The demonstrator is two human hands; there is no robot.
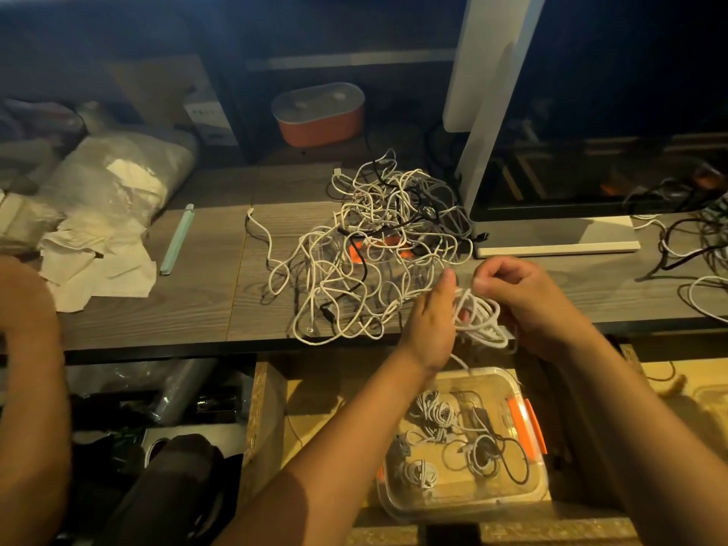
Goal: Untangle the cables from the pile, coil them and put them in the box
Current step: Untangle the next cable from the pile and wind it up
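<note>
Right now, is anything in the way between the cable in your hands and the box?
Nothing visible. The left hand and right hand hold the cable right above the open box with coiled cables inside.

Cable pile [378,246] on desk [197,301] — box [465,502] below, nearer.

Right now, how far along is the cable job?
Done: several coils lie in the box. In hand: the left hand and right hand hold a partly looped white cable. Left: a big tangled pile on the table.
</note>
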